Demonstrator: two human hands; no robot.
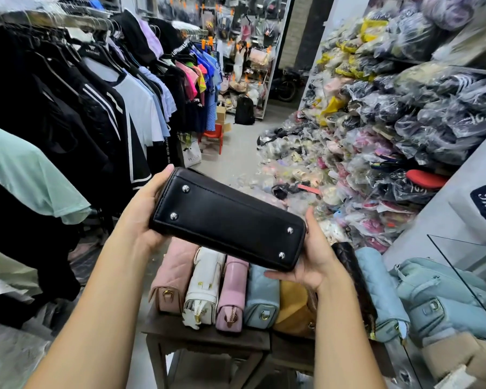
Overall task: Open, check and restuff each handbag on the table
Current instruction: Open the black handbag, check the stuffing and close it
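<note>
I hold a black handbag (227, 219) up in front of me, its flat base with silver metal feet turned toward the camera. My left hand (142, 213) grips its left end and my right hand (316, 256) grips its right end from below. Under it, a small dark wooden table (208, 336) carries a row of handbags lying side by side: a dusty pink quilted one (173, 276), a white one (205, 287), a pink one (233, 293), a light blue one (261, 299), a mustard one (292, 307), a black quilted one (354, 279) and a pale blue one (382, 293).
A rack of hanging clothes (76, 102) lines the left side. Piles of plastic-wrapped goods (390, 130) fill the right side and spill on the floor. A teal backpack (443, 299) and a glass pane (472, 262) sit at the right. A floor aisle (233, 161) runs ahead.
</note>
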